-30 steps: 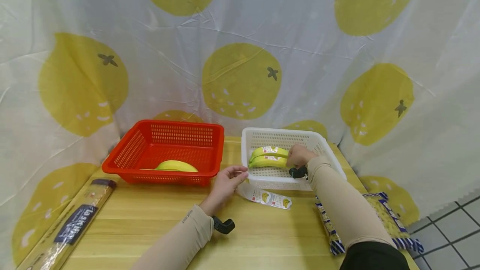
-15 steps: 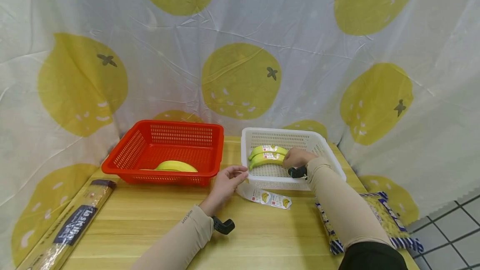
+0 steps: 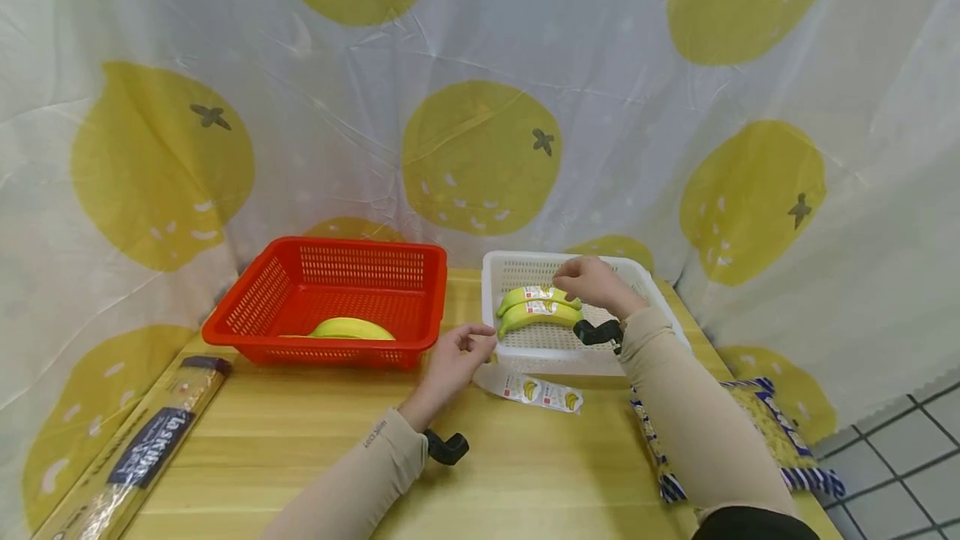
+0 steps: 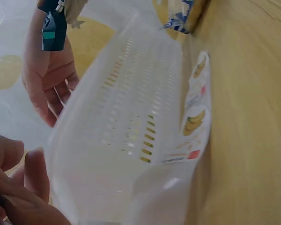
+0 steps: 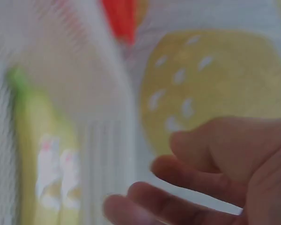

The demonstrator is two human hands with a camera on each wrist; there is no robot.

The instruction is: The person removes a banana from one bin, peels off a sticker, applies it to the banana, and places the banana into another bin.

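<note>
Two bananas (image 3: 540, 314) with white banana-picture labels lie side by side in the white basket (image 3: 495, 282). My right hand (image 3: 596, 283) hovers over the basket's right part, fingers loosely bent and holding nothing; the right wrist view shows it apart from the bananas (image 5: 30, 122). My left hand (image 3: 453, 365) is at the basket's front left corner, its fingers loosely bent with nothing visible between them. Beside it a strip of banana stickers (image 3: 528, 389) lies along the basket's front; its near end passes out of the left wrist view.
A red basket (image 3: 247, 298) with at least one yellow banana (image 3: 348, 328) stands on the left. A long pack of spaghetti (image 3: 153, 444) lies at the table's left edge. A bag of pasta (image 3: 765, 423) lies partly under the right forearm. A lemon-print curtain (image 3: 322, 157) hangs behind.
My right hand has let go of the front banana and risen up and back from it. The front banana has shifted slightly within the basket. The left hand has stayed almost still.
</note>
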